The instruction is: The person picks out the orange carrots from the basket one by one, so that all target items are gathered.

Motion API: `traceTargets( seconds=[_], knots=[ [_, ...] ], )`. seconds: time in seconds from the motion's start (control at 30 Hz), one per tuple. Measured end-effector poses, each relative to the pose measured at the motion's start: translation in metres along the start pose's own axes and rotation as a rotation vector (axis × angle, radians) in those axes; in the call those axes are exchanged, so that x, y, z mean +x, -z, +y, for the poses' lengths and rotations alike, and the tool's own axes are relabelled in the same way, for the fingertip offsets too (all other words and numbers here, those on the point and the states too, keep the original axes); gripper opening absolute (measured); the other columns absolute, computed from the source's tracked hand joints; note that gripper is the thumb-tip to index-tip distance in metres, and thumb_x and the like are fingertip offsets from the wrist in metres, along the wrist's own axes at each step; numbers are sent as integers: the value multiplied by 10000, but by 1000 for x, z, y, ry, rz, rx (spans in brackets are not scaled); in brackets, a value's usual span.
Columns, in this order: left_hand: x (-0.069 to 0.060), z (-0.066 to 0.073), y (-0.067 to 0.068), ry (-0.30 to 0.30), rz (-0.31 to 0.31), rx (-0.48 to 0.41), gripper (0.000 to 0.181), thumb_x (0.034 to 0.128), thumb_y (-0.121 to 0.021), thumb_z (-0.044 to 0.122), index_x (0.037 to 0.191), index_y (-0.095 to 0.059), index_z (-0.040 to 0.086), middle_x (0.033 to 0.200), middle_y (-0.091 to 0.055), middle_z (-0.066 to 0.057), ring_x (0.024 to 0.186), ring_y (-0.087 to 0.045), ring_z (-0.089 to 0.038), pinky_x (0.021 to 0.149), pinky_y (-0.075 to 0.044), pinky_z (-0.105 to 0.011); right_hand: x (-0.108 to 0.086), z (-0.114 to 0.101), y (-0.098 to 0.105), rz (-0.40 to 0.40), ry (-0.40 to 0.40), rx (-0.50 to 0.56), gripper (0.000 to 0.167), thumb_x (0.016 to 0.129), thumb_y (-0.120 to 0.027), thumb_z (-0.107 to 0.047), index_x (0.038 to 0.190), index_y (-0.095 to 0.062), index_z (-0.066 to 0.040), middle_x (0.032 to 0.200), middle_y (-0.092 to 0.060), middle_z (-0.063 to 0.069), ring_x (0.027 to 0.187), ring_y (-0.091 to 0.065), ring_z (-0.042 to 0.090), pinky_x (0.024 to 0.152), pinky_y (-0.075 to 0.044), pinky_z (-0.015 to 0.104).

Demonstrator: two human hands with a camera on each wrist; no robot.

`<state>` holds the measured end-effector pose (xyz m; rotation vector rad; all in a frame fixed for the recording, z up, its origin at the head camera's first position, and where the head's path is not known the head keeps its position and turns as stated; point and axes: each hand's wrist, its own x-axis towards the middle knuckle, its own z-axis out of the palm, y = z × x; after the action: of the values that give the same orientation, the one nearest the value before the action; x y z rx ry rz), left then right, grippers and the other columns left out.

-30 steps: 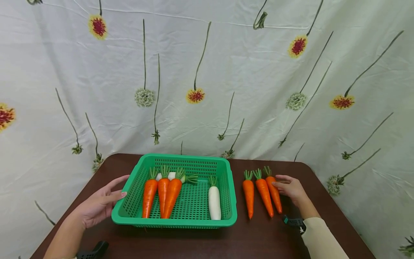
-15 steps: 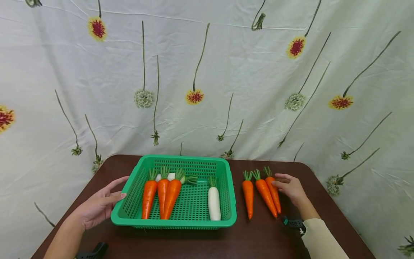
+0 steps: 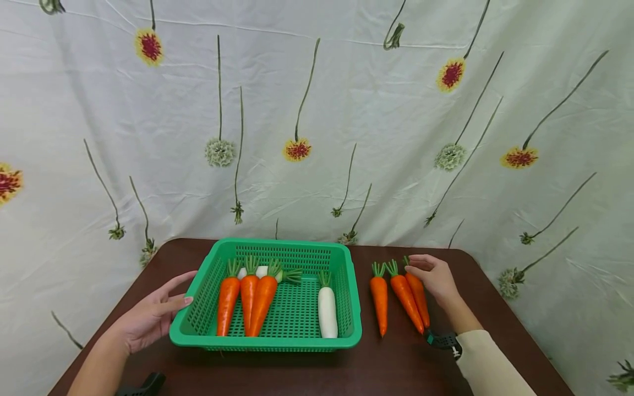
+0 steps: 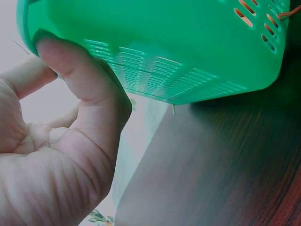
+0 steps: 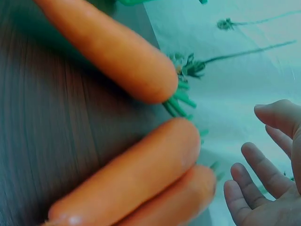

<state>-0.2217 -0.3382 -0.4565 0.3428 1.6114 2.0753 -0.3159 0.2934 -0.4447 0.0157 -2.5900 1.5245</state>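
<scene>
On the right of the dark table (image 3: 277,379), the right hand (image 3: 437,278) is shifting in from the outer carrot's (image 3: 419,300) side, where it was half a second ago, and is now hovering over that carrot's leafy top. The fingers are spreading loosely and gripping nothing; whether a fingertip is brushing the leaves, I can't tell. The middle carrot (image 3: 404,296) is showing a change from a second back: its tip is now sitting further right, beside the outer carrot's tip. The inner carrot (image 3: 379,302) is lying slightly apart, nearer the basket (image 3: 267,342), and keeping its place.

Nearest on the left, a black strap (image 3: 142,384) is showing at the wrist. The left hand (image 3: 153,314) is staying put, resting thumb and extended fingers against the basket's left side. On the other wrist, a dark band (image 3: 441,341) is peeking from a pale sleeve (image 3: 495,360).

Inside the green basket, three carrots (image 3: 228,301) are leaning together on the left, partly blocking a white radish (image 3: 262,270) lying crosswise behind them. Another radish (image 3: 327,313) is lying alone at the right. Beyond everything, a flowered cloth (image 3: 267,181) is hanging.
</scene>
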Motion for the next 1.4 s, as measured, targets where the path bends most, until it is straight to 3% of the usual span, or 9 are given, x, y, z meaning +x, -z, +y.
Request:
traceTargets(
  seconds=[0.17,0.37,0.57,0.8,1.03,1.23,1.4],
  knots=[
    [0,-1,0,3,1,0,611,1117,-368,102,1595,-65,332,1329,-681,-24,1172,-708,-296,955,-573,-555,-3,-11,-9,-32,31,27,421,948,-756,-243,1308,-673,-41,1351,-656,224,1152,-665,243,874,-570,206],
    [0,-2,0,4,2,1,624,1117,-369,102,1599,-36,316,1321,-688,-26,1166,-712,-297,952,-574,-555,-10,-30,-20,-97,43,96,426,944,-760,-258,1310,-675,-58,1326,-680,179,1040,-666,89,916,-600,301],
    [-1,-3,0,-4,-5,-3,595,1117,-362,95,1585,-89,339,1315,-693,-37,1156,-716,-299,946,-578,-549,-16,-48,-34,-182,25,194,420,958,-743,-242,1316,-659,-38,1330,-670,173,1084,-687,199,1000,-586,423],
    [0,-2,0,-6,-12,-11,599,1118,-353,92,1589,-67,325,1320,-691,-38,1149,-719,-301,942,-582,-546,-19,-69,-52,-304,11,465,371,973,-703,-110,1306,-620,31,1262,-687,150,997,-725,148,951,-613,361],
    [0,0,0,-9,-30,-18,596,1119,-343,85,1588,-63,322,1332,-685,-45,1158,-715,-302,947,-580,-542,-25,-85,-68,-465,17,652,213,990,-664,-60,1201,-687,-71,1185,-713,77,1030,-723,204,947,-612,334],
    [1,0,1,-5,-21,-13,622,1119,-349,89,1599,-16,302,1316,-694,-42,1152,-718,-292,946,-582,-539,-30,-98,-83,-646,83,719,228,1008,-631,-54,1233,-666,-45,1212,-698,78,1108,-707,221,1002,-589,357],
    [1,0,0,-10,-22,-11,618,1118,-348,87,1597,-24,305,1319,-691,-43,1150,-719,-298,944,-581,-544,-32,-110,-95,-714,85,684,340,984,-664,-47,1303,-596,49,1252,-682,113,1155,-699,279,1027,-573,376]
  ],
)
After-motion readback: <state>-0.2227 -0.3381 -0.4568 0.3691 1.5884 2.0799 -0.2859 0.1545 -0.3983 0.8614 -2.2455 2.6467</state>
